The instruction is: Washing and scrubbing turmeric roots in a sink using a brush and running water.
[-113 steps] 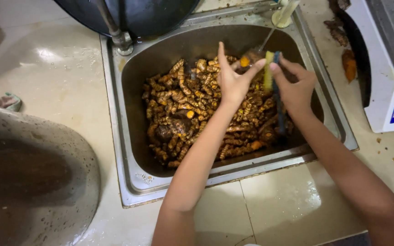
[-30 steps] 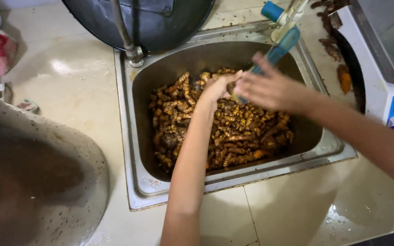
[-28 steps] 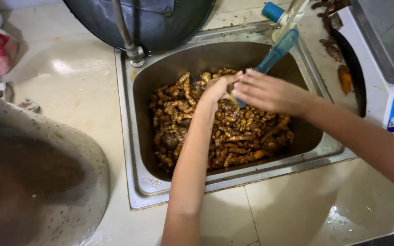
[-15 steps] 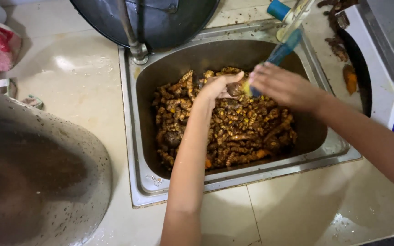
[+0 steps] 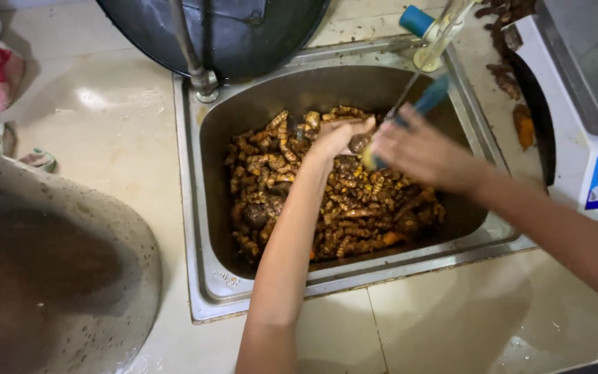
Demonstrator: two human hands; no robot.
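Root piece (image 5: 359, 143) sits in left hand's (image 5: 337, 135) grip, brush (image 5: 410, 118) beside.

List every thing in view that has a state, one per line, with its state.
sink: filled with muddy brown roots.
tap: running, thin stream of water.
left hand: holds a root piece under the stream.
right hand: grips a blue-handled brush, blurred.
scale: display lit.

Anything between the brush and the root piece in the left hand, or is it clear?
Nothing visible stands between them. The left hand holds a small root piece above the pile of roots in the steel sink, and the right hand brings the blue-handled brush right against it. The motion blur hides whether they touch.
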